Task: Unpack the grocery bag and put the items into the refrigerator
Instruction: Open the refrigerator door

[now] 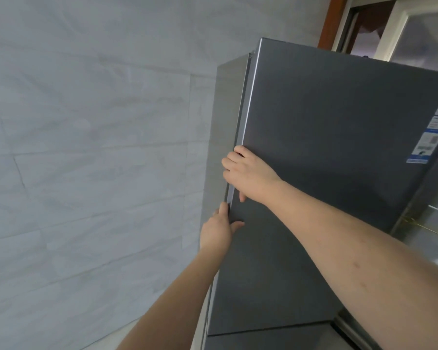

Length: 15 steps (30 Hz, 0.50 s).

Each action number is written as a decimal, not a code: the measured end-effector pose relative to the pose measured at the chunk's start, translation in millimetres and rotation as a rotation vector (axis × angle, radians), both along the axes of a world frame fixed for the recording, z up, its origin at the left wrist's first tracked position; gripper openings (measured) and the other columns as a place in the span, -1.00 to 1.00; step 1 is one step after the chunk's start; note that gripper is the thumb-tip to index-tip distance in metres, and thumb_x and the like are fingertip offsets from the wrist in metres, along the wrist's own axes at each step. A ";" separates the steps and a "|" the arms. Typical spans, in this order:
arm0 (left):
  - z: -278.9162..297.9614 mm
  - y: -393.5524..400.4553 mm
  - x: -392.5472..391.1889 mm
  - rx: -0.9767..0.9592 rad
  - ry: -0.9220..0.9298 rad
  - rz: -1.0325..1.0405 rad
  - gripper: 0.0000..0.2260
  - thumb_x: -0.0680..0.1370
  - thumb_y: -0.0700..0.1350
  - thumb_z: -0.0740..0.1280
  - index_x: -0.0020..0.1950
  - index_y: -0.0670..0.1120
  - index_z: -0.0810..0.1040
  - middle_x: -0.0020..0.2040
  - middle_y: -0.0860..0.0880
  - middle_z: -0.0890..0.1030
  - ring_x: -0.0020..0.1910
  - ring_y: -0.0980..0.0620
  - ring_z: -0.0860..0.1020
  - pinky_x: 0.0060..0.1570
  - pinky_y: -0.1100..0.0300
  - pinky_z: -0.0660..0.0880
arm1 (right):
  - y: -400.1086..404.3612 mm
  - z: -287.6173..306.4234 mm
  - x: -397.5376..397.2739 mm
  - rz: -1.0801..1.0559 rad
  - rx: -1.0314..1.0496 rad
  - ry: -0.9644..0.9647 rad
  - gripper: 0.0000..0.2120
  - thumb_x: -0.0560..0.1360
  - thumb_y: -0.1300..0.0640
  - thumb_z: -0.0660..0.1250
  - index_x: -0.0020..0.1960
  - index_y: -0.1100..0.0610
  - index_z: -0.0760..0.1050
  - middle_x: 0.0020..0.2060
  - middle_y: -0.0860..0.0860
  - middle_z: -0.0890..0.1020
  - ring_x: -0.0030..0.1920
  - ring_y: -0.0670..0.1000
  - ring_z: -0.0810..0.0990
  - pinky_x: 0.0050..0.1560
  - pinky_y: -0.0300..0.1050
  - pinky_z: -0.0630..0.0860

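A tall dark grey refrigerator [326,137] fills the right half of the head view, tilted in the frame. Its upper door [314,223] looks closed or barely ajar along the left edge. My right hand [248,173] grips that left door edge, fingers curled around it. Just below, my left hand [216,229] holds the same edge, thumb on the door's front and fingers behind. No grocery bag or grocery items are in view.
A pale grey tiled wall [86,160] stands close on the refrigerator's left. Blue and white stickers [430,132] sit on the door's right side. A lower door [263,339] begins beneath the upper one. A brown door frame [330,18] and glass panel are behind.
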<state>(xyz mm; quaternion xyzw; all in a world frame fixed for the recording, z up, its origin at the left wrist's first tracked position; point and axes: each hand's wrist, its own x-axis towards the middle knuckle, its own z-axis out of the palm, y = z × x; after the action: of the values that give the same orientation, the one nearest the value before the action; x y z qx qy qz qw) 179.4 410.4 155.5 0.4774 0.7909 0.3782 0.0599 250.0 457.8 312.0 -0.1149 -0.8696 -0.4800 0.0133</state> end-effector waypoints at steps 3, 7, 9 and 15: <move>-0.4 -11.0 9.3 0.002 0.018 0.012 -0.64 0.55 0.11 0.34 0.08 -0.10 0.29 0.04 -0.13 0.56 -0.05 -0.19 0.56 -0.23 0.08 0.33 | -10.2 0.2 11.4 0.027 -0.015 0.011 -0.48 0.27 -0.20 0.50 0.08 0.11 0.56 0.03 0.01 0.50 0.14 0.08 0.41 0.40 0.03 0.14; -1.3 -27.7 25.9 0.010 0.031 0.025 -0.64 0.54 0.13 0.33 -0.01 -0.04 0.21 -0.02 -0.10 0.56 -0.14 -0.17 0.54 -0.29 0.07 0.36 | -26.3 -1.7 31.0 0.057 -0.002 0.025 -0.49 0.28 -0.18 0.51 0.07 0.12 0.56 0.01 0.01 0.50 0.11 0.08 0.41 0.39 0.03 0.16; -2.8 -38.4 37.4 0.017 0.042 0.027 -0.64 0.54 0.13 0.33 -0.03 -0.02 0.18 -0.05 -0.09 0.56 -0.19 -0.13 0.50 -0.27 0.04 0.42 | -35.9 -2.3 44.0 0.074 -0.004 0.035 -0.52 0.27 -0.16 0.53 0.04 0.11 0.57 -0.02 0.01 0.50 0.08 0.08 0.42 0.35 0.01 0.19; -4.9 -77.2 89.4 0.054 0.061 0.047 -0.65 0.56 0.16 0.30 0.09 -0.07 0.28 -0.11 0.01 0.48 -0.28 -0.04 0.43 -0.31 0.13 0.35 | -68.9 -6.3 97.1 0.093 -0.019 0.062 -0.56 0.27 -0.10 0.55 0.02 0.12 0.56 -0.02 0.01 0.51 0.08 0.09 0.43 0.35 0.01 0.23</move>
<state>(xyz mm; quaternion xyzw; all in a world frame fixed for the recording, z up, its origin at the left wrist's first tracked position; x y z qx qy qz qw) 268.8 333.2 150.6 0.4714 0.7929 0.3859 0.0138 347.2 388.9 305.7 -0.0893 -0.8777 -0.4667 0.0616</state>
